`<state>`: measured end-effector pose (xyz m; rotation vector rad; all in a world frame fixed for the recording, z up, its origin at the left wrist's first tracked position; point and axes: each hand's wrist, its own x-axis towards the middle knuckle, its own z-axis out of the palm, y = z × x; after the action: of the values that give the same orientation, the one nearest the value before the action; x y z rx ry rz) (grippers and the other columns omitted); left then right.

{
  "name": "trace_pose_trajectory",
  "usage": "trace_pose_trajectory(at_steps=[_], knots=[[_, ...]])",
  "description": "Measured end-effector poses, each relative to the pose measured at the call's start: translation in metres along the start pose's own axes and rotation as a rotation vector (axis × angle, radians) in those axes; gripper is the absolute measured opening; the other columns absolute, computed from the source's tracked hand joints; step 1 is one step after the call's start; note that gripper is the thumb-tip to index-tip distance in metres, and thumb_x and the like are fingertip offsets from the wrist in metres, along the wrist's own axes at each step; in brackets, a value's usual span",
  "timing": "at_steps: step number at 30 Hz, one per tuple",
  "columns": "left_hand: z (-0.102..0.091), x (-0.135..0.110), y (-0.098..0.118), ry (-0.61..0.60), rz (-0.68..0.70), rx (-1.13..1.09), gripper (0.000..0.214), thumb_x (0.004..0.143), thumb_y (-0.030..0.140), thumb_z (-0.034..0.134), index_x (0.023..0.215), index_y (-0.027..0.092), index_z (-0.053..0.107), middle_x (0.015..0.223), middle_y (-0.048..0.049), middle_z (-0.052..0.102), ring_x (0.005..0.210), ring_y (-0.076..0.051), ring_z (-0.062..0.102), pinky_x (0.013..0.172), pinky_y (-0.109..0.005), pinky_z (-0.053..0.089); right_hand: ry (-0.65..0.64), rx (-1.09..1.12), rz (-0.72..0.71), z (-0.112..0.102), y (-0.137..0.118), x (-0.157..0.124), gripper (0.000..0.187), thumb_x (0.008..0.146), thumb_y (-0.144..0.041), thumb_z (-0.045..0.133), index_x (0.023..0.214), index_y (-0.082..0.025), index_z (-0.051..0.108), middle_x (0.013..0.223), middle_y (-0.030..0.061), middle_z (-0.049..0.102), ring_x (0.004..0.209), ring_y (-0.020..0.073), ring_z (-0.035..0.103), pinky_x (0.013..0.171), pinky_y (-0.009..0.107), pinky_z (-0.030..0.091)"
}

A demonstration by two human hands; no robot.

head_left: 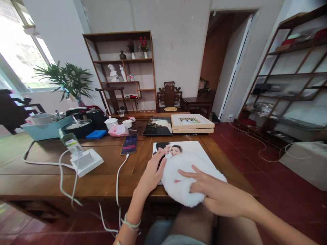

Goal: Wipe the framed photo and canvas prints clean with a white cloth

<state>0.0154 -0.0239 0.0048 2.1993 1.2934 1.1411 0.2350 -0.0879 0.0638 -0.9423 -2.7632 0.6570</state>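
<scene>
A white photo panel (198, 148) with a printed picture of a couple lies on the wooden table in front of me. Along its left edge my left hand (154, 168) rests on the print, fingers stretched out. A round, fluffy white cloth (175, 194) covers much of the panel's near part and hangs slightly past the table edge. My right hand (208, 187) presses on that cloth, two fingers extended over its top and the others curled into it. Under the cloth, the lower picture is hidden.
Beyond the panel lie a dark photo album (158, 126) and stacked light-framed pictures (192, 123). To the left are a phone (129, 144) on a white cable, a white box (89, 161), a blue box (96, 134), cups (111, 121) and a light-blue bin (43, 131).
</scene>
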Motion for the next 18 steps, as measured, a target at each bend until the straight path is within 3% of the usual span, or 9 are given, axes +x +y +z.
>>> trace_pose_trajectory(at_steps=[5,9,13,18], knots=[[0.001,0.001,-0.001,-0.015,0.069,0.050,0.031,0.088,0.028,0.042,0.114,0.019,0.057,0.123,-0.0069,0.058,0.120,-0.021,0.047,0.102,-0.040,0.035,0.090,-0.037,0.232,-0.005,0.029,-0.018,0.048,0.057,-0.002,0.034,0.090,-0.022,0.062,0.102,0.0042,0.065,0.120,0.0230,0.042,0.106,0.043,0.019],[0.002,0.002,-0.004,-0.007,0.077,0.072,0.031,0.086,0.025,0.044,0.114,0.017,0.057,0.123,-0.0084,0.058,0.117,-0.020,0.050,0.101,-0.039,0.038,0.251,-0.104,0.403,-0.013,0.070,-0.005,0.050,0.061,-0.007,0.034,0.103,-0.017,0.060,0.110,0.0081,0.062,0.110,0.0266,0.049,0.098,0.041,0.031],[0.003,0.002,-0.006,-0.005,0.079,0.087,0.030,0.086,0.023,0.045,0.112,0.019,0.059,0.123,-0.0079,0.058,0.117,-0.021,0.050,0.100,-0.040,0.038,0.309,-0.133,0.333,-0.032,0.092,0.036,0.044,0.063,-0.009,0.035,0.098,-0.014,0.062,0.108,0.0096,0.064,0.097,0.0270,0.055,0.084,0.036,0.040],[0.002,0.002,-0.006,-0.031,0.070,0.099,0.030,0.085,0.022,0.045,0.112,0.017,0.059,0.123,-0.0093,0.057,0.118,-0.022,0.049,0.101,-0.041,0.037,0.206,-0.123,0.190,-0.042,0.077,0.104,0.031,0.066,-0.011,0.039,0.084,-0.018,0.063,0.094,0.0032,0.068,0.083,0.0211,0.058,0.074,0.027,0.041]])
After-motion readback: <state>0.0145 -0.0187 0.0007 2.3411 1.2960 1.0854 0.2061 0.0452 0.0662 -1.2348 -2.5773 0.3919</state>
